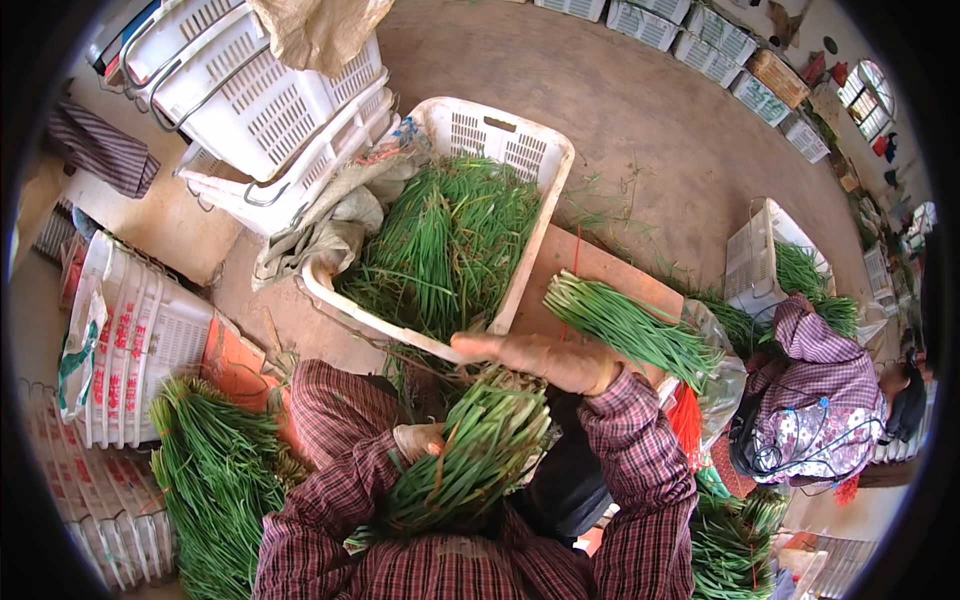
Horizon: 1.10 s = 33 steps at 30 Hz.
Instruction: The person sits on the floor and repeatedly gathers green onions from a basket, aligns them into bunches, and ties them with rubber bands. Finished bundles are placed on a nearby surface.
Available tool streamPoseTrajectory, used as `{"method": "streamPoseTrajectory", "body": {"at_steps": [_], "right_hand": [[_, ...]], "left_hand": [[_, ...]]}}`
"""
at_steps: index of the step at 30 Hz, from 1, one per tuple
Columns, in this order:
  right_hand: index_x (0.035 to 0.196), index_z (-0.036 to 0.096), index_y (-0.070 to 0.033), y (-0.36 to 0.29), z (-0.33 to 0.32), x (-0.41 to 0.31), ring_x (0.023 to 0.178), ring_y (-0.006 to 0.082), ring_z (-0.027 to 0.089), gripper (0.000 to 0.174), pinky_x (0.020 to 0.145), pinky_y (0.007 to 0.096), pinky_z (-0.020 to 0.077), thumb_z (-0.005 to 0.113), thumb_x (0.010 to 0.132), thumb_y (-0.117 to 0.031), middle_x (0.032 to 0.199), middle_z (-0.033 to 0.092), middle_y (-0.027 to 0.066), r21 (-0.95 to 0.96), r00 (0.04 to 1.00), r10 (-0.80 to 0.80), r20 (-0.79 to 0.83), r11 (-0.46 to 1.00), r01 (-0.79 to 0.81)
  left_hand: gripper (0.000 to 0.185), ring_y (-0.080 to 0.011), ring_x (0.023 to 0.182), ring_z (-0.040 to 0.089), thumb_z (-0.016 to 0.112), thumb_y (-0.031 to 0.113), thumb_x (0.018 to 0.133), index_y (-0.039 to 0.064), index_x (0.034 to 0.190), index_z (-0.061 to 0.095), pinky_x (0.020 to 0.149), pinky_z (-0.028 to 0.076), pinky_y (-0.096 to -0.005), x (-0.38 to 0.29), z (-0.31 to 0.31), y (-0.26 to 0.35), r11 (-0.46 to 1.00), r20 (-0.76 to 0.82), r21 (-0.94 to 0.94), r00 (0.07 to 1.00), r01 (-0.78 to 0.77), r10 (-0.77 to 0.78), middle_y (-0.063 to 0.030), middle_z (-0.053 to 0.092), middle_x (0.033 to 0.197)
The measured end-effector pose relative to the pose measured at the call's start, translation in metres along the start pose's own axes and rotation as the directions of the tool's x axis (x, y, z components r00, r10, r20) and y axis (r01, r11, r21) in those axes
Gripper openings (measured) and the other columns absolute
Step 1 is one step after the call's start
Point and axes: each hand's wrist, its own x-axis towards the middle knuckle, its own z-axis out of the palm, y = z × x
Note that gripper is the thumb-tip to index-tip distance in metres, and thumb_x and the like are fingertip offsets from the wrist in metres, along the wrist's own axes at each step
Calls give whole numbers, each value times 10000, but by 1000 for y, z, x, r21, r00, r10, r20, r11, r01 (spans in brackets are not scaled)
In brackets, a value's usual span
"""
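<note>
My left hand (420,441) is closed around a thick bunch of green leafy stalks, perhaps garlic chives (480,442), held across my lap with the pale root ends pointing up. Over those ends, blurred by motion, my right hand (544,361) is stretched out with its fingers pointing left; whether it touches the roots I cannot tell. Just beyond my hands stands a white plastic crate (559,172) filled with loose green stalks (442,240). A neater bundle of stalks (630,319) lies on a reddish board (592,262) to the right of the crate.
Stacked white crates (277,112) rise at the upper left. More crates (142,352) and a large pile of stalks (217,480) are at my left. Red ties (684,420) hang beside the board. A co-worker (821,390) sits at the right near another crate (750,262).
</note>
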Motion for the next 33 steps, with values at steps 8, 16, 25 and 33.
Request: {"method": "streamPoseTrajectory", "body": {"at_steps": [8, 16, 25, 33], "right_hand": [[1575, 342, 49, 41, 5, -8, 1510, 241, 362, 611, 1251, 382, 304, 319, 1145, -384, 1625, 394, 159, -66, 999, -18, 49, 998, 22], [1607, 308, -42, 113, 43, -41, 1454, 272, 439, 941, 1212, 455, 326, 481, 989, -730, 1579, 457, 126, -46, 938, -154, -310, 988, 147], [1395, 604, -74, 215, 107, -23, 1163, 202, 632, 571, 1012, 394, 481, 813, 912, -297, 1195, 685, 38, 218, 806, 133, -576, 976, -5], [1426, 601, -25, 235, 110, -38, 1374, 279, 506, 617, 1148, 427, 371, 682, 991, -455, 1463, 577, 126, 191, 675, 256, -692, 967, -171]], "left_hand": [[1051, -332, 1268, 624, 893, 423, 768, 17, 1577, 358, 1102, 489, -490, -11, -6, -10, 979, -130, 145, 978, -141, 160, -189, 517, 1518], [1008, -335, 1313, 589, 831, 502, 817, 15, 1575, 378, 1104, 499, -498, 3, -8, 48, 879, -261, 329, 862, -344, 435, -200, 518, 1523], [582, -243, 1062, 705, 691, 514, 973, 103, 1379, 615, 923, 595, -412, 40, 6, 80, 804, -545, 268, 604, -532, 581, -78, 716, 1230], [864, -174, 1123, 646, 660, 652, 941, 76, 1544, 436, 953, 555, -344, -39, 13, -89, 883, -674, 392, 572, -259, 467, -66, 640, 1305]]}}
